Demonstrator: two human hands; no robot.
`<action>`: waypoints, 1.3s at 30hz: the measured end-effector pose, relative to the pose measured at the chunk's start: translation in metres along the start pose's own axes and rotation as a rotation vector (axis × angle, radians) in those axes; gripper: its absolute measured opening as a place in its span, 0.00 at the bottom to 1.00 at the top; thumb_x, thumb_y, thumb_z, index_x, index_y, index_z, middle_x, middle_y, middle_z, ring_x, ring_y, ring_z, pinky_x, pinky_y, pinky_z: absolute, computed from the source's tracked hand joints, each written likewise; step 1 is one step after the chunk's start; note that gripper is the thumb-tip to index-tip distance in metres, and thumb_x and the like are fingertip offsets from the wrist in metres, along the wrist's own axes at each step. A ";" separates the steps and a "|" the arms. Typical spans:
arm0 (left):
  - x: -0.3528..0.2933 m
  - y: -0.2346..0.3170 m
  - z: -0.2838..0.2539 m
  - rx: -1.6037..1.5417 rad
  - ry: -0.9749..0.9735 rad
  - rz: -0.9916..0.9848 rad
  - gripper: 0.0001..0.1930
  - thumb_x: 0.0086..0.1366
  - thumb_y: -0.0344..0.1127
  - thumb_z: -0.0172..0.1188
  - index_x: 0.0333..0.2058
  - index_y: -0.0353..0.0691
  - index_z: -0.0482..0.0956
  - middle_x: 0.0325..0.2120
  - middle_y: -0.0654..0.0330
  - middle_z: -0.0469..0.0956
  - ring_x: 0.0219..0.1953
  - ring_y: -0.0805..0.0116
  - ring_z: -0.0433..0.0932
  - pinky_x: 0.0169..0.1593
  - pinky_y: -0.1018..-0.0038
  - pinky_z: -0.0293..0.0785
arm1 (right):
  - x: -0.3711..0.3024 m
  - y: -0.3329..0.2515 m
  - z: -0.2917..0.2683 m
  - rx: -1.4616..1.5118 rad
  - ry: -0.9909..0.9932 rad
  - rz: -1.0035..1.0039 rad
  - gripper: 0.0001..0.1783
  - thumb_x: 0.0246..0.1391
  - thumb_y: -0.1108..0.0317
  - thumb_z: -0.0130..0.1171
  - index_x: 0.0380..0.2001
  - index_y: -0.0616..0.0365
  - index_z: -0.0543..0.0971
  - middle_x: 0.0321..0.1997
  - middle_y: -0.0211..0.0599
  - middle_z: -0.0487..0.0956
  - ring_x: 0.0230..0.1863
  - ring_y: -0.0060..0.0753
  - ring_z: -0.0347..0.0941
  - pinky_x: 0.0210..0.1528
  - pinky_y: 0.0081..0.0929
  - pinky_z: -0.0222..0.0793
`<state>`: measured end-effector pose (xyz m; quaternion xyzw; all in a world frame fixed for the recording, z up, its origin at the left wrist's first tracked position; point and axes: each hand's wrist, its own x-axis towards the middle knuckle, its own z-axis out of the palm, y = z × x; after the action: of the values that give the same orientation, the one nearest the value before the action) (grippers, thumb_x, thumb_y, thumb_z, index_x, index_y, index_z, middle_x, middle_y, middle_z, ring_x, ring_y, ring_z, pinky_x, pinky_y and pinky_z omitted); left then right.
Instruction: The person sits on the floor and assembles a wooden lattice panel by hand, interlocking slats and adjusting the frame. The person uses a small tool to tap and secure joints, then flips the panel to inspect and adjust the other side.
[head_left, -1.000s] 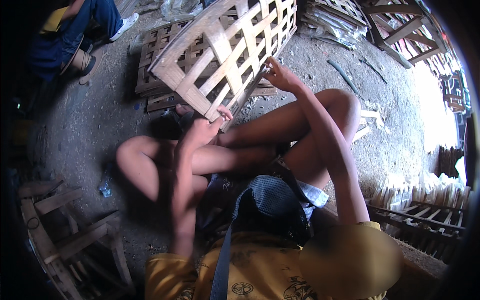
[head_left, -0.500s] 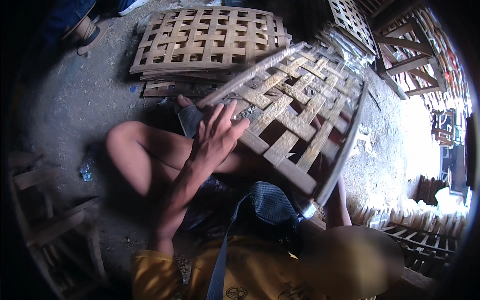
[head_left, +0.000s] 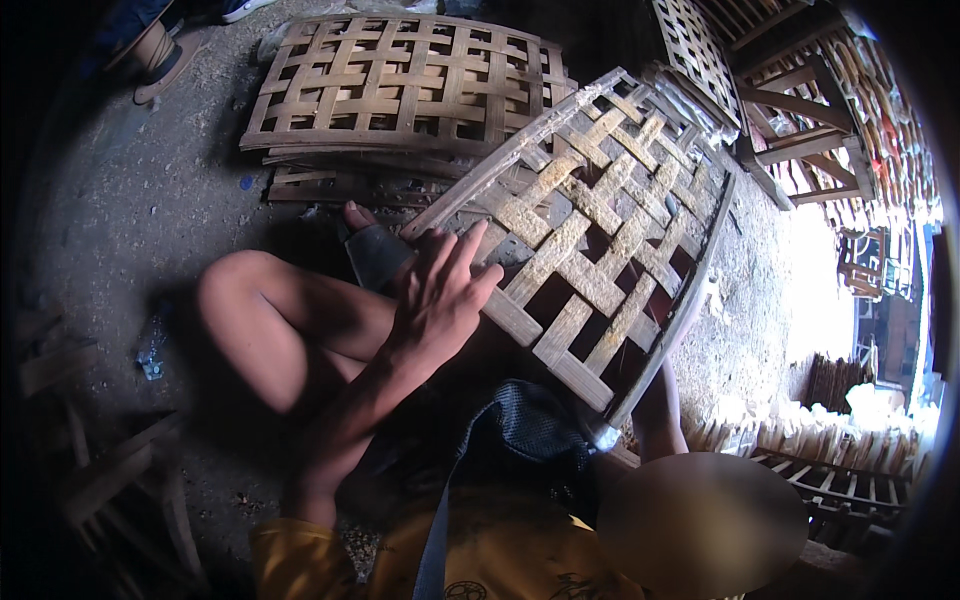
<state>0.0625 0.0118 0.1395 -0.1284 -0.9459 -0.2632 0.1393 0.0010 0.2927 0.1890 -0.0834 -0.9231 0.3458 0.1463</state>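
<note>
A woven bamboo panel [head_left: 601,213] with wooden edge strips is tilted over my lap, its open lattice coated with pale, rough residue. My left hand [head_left: 447,290] is at its near left corner, fingers bent over the edge and thumb out to the right. On the other side, my right forearm [head_left: 660,415] runs up behind the panel's right-hand strip. That strip and the lattice hide my right hand, so its fingers do not show.
Beyond my feet lies a stack of similar woven panels [head_left: 395,82]. Another lattice panel [head_left: 700,60] leans at the far right beside a wooden frame [head_left: 815,130]. Wooden furniture pieces [head_left: 130,470] stand at the near left. Someone's sandalled foot [head_left: 165,65] shows at the far left.
The panel has tilted and shifted slightly, its far corner rising and its near right corner swinging left. My left hand stays at the same corner. The whole view has shifted a little.
</note>
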 end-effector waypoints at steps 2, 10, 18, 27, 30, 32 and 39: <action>-0.001 0.000 0.001 -0.040 -0.044 -0.043 0.15 0.55 0.23 0.58 0.41 0.43 0.83 0.60 0.55 0.69 0.57 0.48 0.71 0.56 0.55 0.73 | 0.004 0.001 0.002 -0.005 0.009 0.006 0.14 0.54 0.69 0.64 0.43 0.62 0.79 0.35 0.38 0.79 0.35 0.30 0.76 0.39 0.29 0.73; 0.003 -0.007 -0.016 -0.270 -0.040 0.111 0.34 0.43 0.31 0.73 0.54 0.46 0.76 0.56 0.53 0.71 0.65 0.47 0.63 0.66 0.53 0.62 | 0.005 0.005 -0.003 0.000 0.000 0.060 0.14 0.54 0.71 0.64 0.44 0.63 0.79 0.36 0.35 0.78 0.36 0.27 0.75 0.39 0.27 0.72; 0.014 -0.074 -0.041 -0.694 0.119 -0.214 0.35 0.59 0.55 0.67 0.59 0.41 0.72 0.51 0.52 0.74 0.58 0.59 0.69 0.63 0.63 0.62 | 0.007 0.002 -0.007 -0.014 0.034 -0.002 0.09 0.53 0.70 0.64 0.37 0.63 0.82 0.28 0.31 0.80 0.26 0.21 0.73 0.27 0.24 0.69; -0.001 -0.116 0.033 -1.052 0.092 -0.759 0.16 0.67 0.45 0.61 0.41 0.38 0.81 0.41 0.61 0.77 0.44 0.74 0.73 0.51 0.76 0.65 | -0.015 -0.034 -0.012 -0.074 -0.040 -0.147 0.18 0.44 0.63 0.73 0.36 0.63 0.82 0.30 0.38 0.83 0.27 0.24 0.77 0.28 0.29 0.72; 0.009 -0.111 0.013 -1.404 0.048 -0.836 0.15 0.65 0.51 0.60 0.34 0.45 0.79 0.25 0.65 0.79 0.23 0.76 0.76 0.27 0.78 0.70 | -0.035 -0.051 -0.015 -0.004 -0.110 -0.298 0.20 0.46 0.64 0.71 0.41 0.63 0.79 0.35 0.39 0.82 0.31 0.28 0.78 0.32 0.31 0.73; 0.025 -0.102 0.009 -1.421 0.054 -0.767 0.16 0.65 0.53 0.58 0.34 0.46 0.79 0.23 0.66 0.78 0.22 0.77 0.75 0.24 0.78 0.68 | -0.050 -0.063 -0.013 -0.020 -0.226 -0.436 0.22 0.47 0.64 0.69 0.44 0.63 0.78 0.39 0.40 0.81 0.34 0.31 0.78 0.35 0.32 0.74; 0.014 -0.096 -0.012 -1.280 0.007 -0.841 0.18 0.60 0.51 0.64 0.39 0.43 0.82 0.33 0.63 0.75 0.35 0.76 0.75 0.30 0.75 0.74 | -0.113 -0.077 0.046 -0.276 -0.918 -0.823 0.29 0.51 0.66 0.65 0.56 0.62 0.72 0.52 0.44 0.80 0.44 0.41 0.81 0.46 0.37 0.77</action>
<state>0.0218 -0.0716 0.1091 0.1876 -0.5779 -0.7911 -0.0713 0.0886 0.1786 0.1830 0.4173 -0.8844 0.1396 -0.1557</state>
